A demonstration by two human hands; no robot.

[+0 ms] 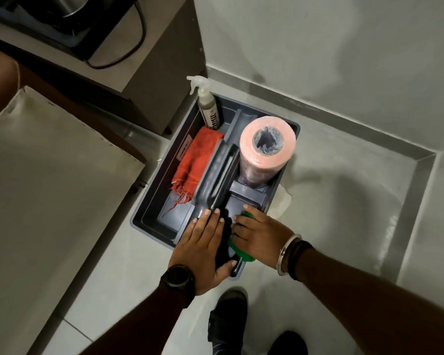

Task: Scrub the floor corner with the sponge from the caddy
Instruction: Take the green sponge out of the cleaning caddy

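Observation:
A dark grey caddy [149,221] with a centre handle stands on the pale floor near the wall. My right hand [260,234] reaches into its near compartment and is closed over a green sponge [241,254], of which only green edges show. My left hand [203,247] lies flat with fingers apart on the caddy's near rim beside the handle [215,175], holding nothing. The floor corner [428,157], where two grey skirting strips meet, lies to the right of the caddy.
The caddy also holds a spray bottle [208,106], an orange cloth [195,160] and a pink roll [267,147]. A white cloth [283,203] peeks from under its right side. A cabinet [151,73] and a covered seat [49,175] stand to the left. My shoes [228,321] are below.

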